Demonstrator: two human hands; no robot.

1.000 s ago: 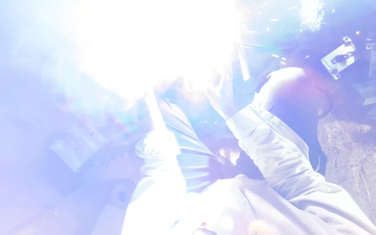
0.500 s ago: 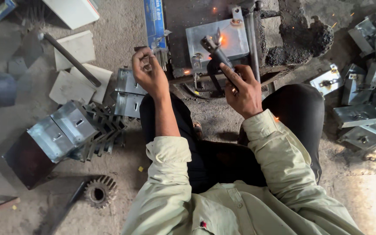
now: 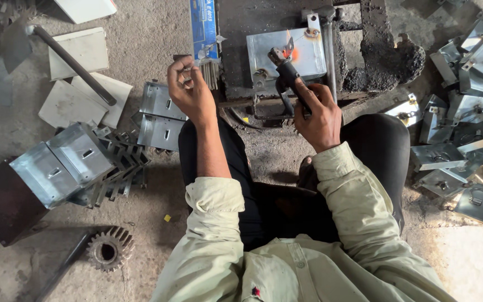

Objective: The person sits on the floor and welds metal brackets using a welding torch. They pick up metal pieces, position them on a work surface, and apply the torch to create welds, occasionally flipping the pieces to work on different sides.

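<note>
My right hand (image 3: 318, 114) grips the black handle of a welding electrode holder (image 3: 284, 71); its tip rests by a glowing orange spot on a shiny sheet-metal piece (image 3: 308, 50) lying on a dark, crusted work block (image 3: 364, 56). My left hand (image 3: 190, 89) is raised beside a bundle of welding rods (image 3: 211, 72) that sticks out of a blue box (image 3: 203, 25); its fingers pinch a thin rod end. I sit on the ground with dark trousers and pale green sleeves.
Folded galvanised metal boxes (image 3: 65, 162) are stacked at left, two more (image 3: 160, 114) lie near my left knee. A heap of similar parts (image 3: 465, 145) lies at right. A toothed gear (image 3: 110, 249), a dark pipe (image 3: 71, 64) and flat pale tiles (image 3: 79, 95) lie on the dirt floor.
One second ago a welding arc flared white over the whole view. The glare is gone, leaving an orange glow on the metal. My left hand has moved slightly towards the rods.
</note>
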